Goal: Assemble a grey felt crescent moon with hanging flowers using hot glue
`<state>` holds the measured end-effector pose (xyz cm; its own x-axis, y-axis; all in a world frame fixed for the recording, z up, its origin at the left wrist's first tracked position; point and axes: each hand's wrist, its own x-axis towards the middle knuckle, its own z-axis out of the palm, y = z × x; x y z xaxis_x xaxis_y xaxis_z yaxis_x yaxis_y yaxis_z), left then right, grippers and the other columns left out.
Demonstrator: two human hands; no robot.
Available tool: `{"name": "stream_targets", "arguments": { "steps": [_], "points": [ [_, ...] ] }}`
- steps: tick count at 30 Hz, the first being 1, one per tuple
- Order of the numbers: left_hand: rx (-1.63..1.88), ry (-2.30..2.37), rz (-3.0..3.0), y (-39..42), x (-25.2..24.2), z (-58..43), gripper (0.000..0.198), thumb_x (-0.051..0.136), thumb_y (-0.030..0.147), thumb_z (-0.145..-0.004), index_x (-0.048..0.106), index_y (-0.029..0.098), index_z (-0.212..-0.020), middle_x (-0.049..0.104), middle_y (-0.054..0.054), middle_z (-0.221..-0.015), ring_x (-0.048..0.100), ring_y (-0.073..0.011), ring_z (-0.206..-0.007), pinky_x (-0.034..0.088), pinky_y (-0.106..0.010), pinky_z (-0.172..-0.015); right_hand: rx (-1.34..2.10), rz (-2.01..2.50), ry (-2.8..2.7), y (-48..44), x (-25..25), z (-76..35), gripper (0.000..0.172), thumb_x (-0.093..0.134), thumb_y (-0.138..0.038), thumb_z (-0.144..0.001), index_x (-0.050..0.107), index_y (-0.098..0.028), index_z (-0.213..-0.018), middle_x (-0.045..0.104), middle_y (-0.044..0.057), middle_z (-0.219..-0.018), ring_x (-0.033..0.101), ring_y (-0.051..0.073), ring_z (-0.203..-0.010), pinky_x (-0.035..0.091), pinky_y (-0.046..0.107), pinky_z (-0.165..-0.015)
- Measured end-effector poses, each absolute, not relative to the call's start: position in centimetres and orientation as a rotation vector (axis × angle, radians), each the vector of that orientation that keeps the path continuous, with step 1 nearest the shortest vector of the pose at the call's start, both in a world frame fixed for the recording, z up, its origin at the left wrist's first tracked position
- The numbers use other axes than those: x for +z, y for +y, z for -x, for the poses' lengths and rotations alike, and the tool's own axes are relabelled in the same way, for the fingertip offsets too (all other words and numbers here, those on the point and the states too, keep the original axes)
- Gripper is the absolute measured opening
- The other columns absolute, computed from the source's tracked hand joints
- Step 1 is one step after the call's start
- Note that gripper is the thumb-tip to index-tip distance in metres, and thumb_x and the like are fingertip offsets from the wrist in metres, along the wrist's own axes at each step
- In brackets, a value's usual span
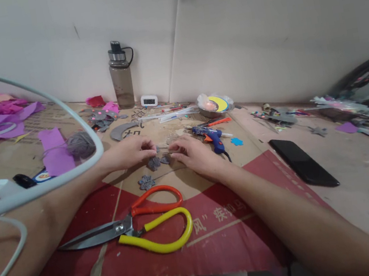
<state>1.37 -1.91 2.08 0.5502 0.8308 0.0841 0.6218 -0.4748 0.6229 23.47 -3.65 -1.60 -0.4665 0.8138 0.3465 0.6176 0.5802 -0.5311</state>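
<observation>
- The left hand's (134, 151) thumb and fingers were curled close together, and the right hand's (192, 154) fingers faced them across a small gap; whether either pinched anything, I could not tell.
- Two small grey pieces (154, 163) lay just below the fingertips, close together.
- Nearer the wearer than the fingers lay a grey flower (146, 182), a thin stem running from beside it; its petals looked done.
- The small pieces seemed less complete, with no stem clear on either.
- Right of the right fingers, a glue gun (216, 141) lay untouched; scissors (124, 225) rested below both hands, also unheld.
</observation>
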Motion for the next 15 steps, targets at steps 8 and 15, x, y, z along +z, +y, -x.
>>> {"name": "stream_targets", "arguments": {
  "steps": [8, 15],
  "points": [
    [0.427, 0.972, -1.876, -2.29, 2.51, -1.35, 0.019, 0.059, 0.035, -0.078, 0.053, 0.017, -0.079, 0.068, -0.003, -0.074, 0.063, -0.0145, -0.065, 0.048, -0.026, -0.064, 0.471, 1.136, -2.194, -3.80, -1.54, -23.28, 0.008, 0.061, -0.013, -0.079, 0.067, -0.017, -0.076, 0.061, 0.004, -0.082, 0.055, 0.015, -0.082, 0.041, 0.029, -0.079],
    [0.399, 1.102, -1.913, -2.13, 2.69, -1.24, 0.020, 0.059, 0.034, -0.077, 0.052, 0.017, -0.084, 0.062, 0.000, -0.069, 0.060, -0.0122, -0.060, 0.046, -0.023, -0.056, 0.552, 1.199, -2.089, -4.30, -1.44, -23.34, 0.009, 0.050, -0.016, -0.083, 0.059, -0.017, -0.080, 0.060, 0.000, -0.072, 0.052, 0.013, -0.069, 0.038, 0.025, -0.068]
  ]
}}
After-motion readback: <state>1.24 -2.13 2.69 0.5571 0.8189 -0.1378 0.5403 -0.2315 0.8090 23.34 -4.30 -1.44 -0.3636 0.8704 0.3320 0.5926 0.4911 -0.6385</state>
